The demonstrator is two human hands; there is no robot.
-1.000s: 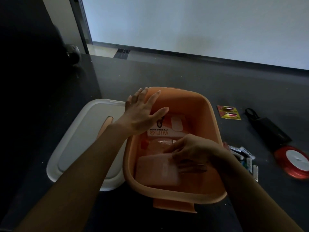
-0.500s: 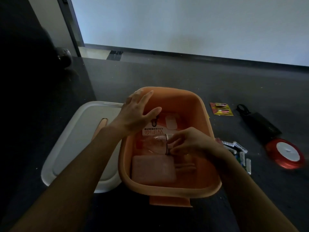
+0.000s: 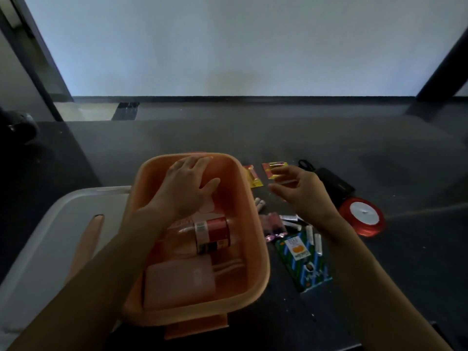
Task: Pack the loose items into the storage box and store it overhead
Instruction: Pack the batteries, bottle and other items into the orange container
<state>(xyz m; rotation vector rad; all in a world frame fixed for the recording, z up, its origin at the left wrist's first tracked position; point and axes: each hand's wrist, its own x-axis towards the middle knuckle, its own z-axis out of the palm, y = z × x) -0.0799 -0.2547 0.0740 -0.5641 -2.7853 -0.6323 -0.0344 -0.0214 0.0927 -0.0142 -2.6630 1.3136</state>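
Head view: the left hand (image 3: 186, 188) rests spread, grasping nothing, inside the orange plastic storage box (image 3: 255, 249) at near centre of the dark tabletop (image 3: 253, 133). The right hand (image 3: 301, 191), grip released, reaches the red-and-yellow battery card (image 3: 274, 167) to the box's right; a fumbled pinch could let it slip.

Looks like a plain indoor room, maybe an office or a spare room at home, can't really pin it down. Big dark bench (image 3: 278, 138) pushed up near a bare pale wall (image 3: 240, 46), dim lighting, a dark door frame (image 3: 38, 54) off to the left. The stuff on the bench is household odds and ends: an orange plastic storage box (image 3: 255, 249) with its white lid (image 3: 50, 236) beside it, loose batteries (image 3: 314, 239), a red ribbon spool (image 3: 362, 216), a black pouch (image 3: 331, 186).
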